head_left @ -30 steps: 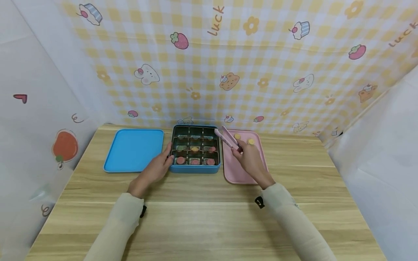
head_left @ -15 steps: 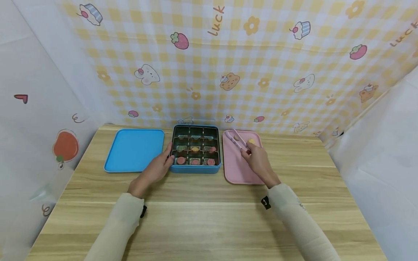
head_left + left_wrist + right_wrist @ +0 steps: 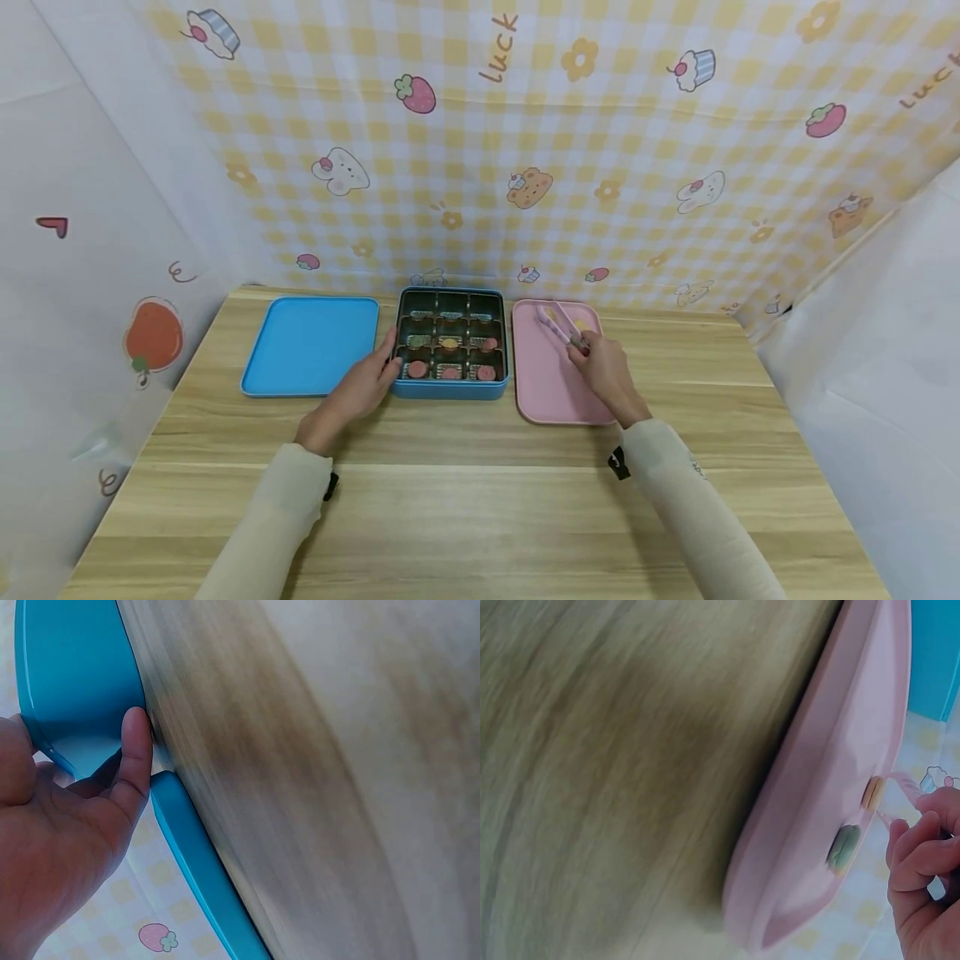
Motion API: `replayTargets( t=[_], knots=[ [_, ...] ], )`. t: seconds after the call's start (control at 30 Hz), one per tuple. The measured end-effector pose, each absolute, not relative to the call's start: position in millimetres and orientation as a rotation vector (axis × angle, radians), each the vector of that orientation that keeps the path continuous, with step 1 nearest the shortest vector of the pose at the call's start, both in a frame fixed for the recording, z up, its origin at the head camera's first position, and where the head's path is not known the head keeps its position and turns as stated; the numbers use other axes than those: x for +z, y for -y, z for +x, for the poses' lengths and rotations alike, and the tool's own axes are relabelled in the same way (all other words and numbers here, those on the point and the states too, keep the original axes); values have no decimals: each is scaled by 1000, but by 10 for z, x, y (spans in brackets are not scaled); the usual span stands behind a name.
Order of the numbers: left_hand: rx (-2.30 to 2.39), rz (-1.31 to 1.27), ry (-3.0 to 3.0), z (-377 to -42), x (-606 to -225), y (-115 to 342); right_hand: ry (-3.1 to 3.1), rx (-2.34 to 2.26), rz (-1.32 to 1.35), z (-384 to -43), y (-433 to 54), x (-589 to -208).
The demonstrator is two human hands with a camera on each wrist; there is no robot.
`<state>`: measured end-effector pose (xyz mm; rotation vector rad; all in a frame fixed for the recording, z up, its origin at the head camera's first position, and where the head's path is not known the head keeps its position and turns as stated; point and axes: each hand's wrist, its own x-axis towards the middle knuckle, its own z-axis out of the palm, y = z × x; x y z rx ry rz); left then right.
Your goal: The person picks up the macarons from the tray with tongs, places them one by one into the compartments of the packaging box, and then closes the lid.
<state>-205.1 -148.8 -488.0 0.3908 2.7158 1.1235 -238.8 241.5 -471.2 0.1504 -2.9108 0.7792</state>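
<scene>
My left hand (image 3: 362, 383) holds the left front corner of a blue box (image 3: 450, 390), thumb at the rim and fingers along the side. Inside the box, a divided insert carries small round cookies: a green one (image 3: 416, 341), a yellow one (image 3: 448, 343) and several reddish ones (image 3: 417, 368). Over the pink tray (image 3: 543, 387), my right hand (image 3: 606, 371) grips pale pink tongs (image 3: 553, 327). In the right wrist view the tong tips are right at a yellow cookie (image 3: 871, 793), beside a green cookie (image 3: 844, 847) on the tray.
A flat blue lid or tray (image 3: 311, 346) lies left of the box. The wooden table (image 3: 450, 508) ends at the back against a yellow checked cloth (image 3: 480, 242). The back row of box compartments (image 3: 450, 302) shows no cookies.
My right hand and the tongs have moved right from the box's edge, over the pink tray to the yellow cookie at its back. The left hand stays at the box.
</scene>
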Motion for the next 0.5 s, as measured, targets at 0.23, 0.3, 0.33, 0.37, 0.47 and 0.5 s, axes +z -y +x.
replayTargets(
  t=[0.23, 0.3, 0.33, 0.37, 0.47, 0.5],
  knots=[
    [1123, 372, -2716, -2060, -4878, 1474, 2928, 767, 126, -2396, -2442, -4742],
    [1120, 366, -2715, -2063, -4877, 1470, 2930, 769, 123, -2397, -2440, -4746],
    [1118, 362, -2715, -2063, -4875, 1469, 2930, 765, 126, -2400, -2438, -4748],
    [1120, 360, -2712, -2061, -4874, 1469, 2931, 768, 121, -2402, -2436, -4751],
    [1125, 359, -2705, -2057, -4866, 1469, 2940, 771, 115, -2408, -2434, -4756],
    [1127, 361, -2703, -2056, -4863, 1469, 2942, 771, 113, -2409, -2435, -4757]
  ],
)
